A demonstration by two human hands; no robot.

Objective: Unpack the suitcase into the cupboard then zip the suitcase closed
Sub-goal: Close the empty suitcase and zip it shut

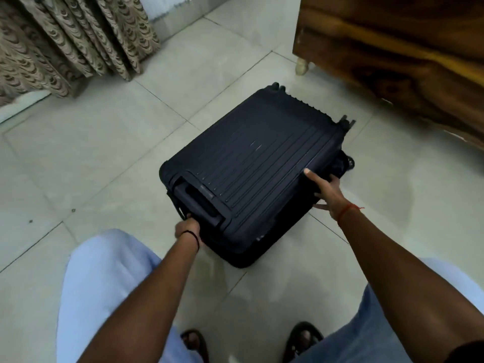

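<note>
A dark suitcase lies flat on the tiled floor near a wooden cupboard. The right hand grips its side edge, thumb stretched over the lid. The left hand curls around the near end beside the handle.

- Floor: pale grey-green tiles, thin dark grout lines running diagonally.
- Two small dark specks on the tiles at left, near each other.
- Curtain: top left, beige-brown with a scalloped pattern, hangs in heavy folds down to the floor.
- White strip low along the wall beside the curtain's left end.
- Wooden furniture: top right, dark glossy grain, raised off the floor on a short cream leg.
- Faint wet-looking patches on the tiles at right and at bottom centre.
</note>
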